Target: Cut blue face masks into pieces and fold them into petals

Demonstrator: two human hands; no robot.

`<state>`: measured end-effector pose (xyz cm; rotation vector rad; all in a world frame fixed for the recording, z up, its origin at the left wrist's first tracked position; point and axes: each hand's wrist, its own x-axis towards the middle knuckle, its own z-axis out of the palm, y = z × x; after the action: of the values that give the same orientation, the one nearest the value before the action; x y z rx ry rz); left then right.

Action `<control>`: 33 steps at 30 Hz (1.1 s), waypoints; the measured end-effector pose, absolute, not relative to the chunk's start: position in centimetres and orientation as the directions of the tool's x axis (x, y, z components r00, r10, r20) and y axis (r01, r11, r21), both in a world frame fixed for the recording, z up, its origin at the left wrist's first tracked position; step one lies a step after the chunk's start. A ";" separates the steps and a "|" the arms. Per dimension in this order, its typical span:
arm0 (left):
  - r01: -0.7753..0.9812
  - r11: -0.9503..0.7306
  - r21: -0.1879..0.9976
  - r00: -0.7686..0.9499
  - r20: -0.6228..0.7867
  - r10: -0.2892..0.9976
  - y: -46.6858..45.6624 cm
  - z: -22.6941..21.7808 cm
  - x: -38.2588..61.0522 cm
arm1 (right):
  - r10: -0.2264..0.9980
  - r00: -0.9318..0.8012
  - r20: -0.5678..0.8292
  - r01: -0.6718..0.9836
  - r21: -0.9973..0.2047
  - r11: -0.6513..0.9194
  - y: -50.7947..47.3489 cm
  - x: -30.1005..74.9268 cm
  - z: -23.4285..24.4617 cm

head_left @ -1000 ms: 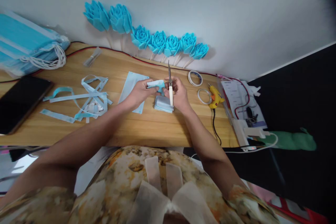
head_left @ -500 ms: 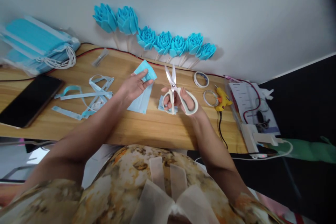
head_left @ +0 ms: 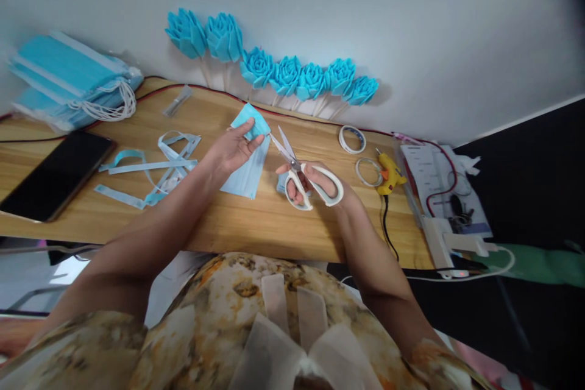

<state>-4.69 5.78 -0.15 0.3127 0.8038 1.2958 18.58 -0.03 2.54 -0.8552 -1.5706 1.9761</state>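
Between its thumb and fingers, my left hand [head_left: 235, 147] holds a small blue piece of mask fabric [head_left: 253, 119]. Below it on the table lies a larger pale blue fabric sheet [head_left: 249, 175]. My right hand [head_left: 315, 183] grips white-handled scissors [head_left: 295, 166], fingers through the loops. The scissor blades are spread apart, their tips close to the right edge of the held piece; whether they touch it I cannot tell. Partly hidden behind my right hand is a small stack of blue pieces [head_left: 281, 183].
Blue fabric flowers [head_left: 287, 75] on sticks lean along the wall. Cut strips [head_left: 176, 164], a phone [head_left: 57, 173] and bagged masks [head_left: 68, 73] are on the left. Right of my hands lie a tape roll [head_left: 351, 139], a wire coil [head_left: 368, 172], a yellow glue gun [head_left: 390, 173] and a power strip [head_left: 441, 247].
The scissors have moved left and tilted toward the blue piece, bringing their tips near its edge. My left hand keeps its hold almost unchanged. The whole view has shifted slightly.
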 end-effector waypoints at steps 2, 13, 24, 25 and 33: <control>-0.737 0.290 0.610 0.059 -0.370 0.927 5.7 0.1 -4.6 | 0.694 -0.696 -0.184 0.024 -0.972 -0.234 0.0 18.5 2.5; -0.731 0.316 0.606 0.085 -0.378 0.922 5.0 0.8 -4.0 | 0.725 -0.649 -0.232 0.078 -0.968 -0.241 -0.2 18.1 3.3; -0.719 0.363 0.593 0.164 -0.363 0.917 3.8 0.7 -2.8 | 0.733 -0.634 -0.246 0.030 -0.955 -0.294 -0.1 17.6 2.6; -0.715 0.361 0.599 0.169 -0.352 0.920 3.8 0.4 -2.8 | 0.734 -0.636 -0.240 0.016 -0.954 -0.298 -0.1 17.5 2.4; -0.713 0.308 0.630 0.133 -0.311 0.941 4.2 -0.2 -3.0 | 0.775 -0.600 -0.198 -0.157 -0.921 -0.357 0.1 16.9 1.0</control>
<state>-3.01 4.20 -0.21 0.3686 0.7485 1.2393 16.91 0.07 0.96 -0.8572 -1.2593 2.0024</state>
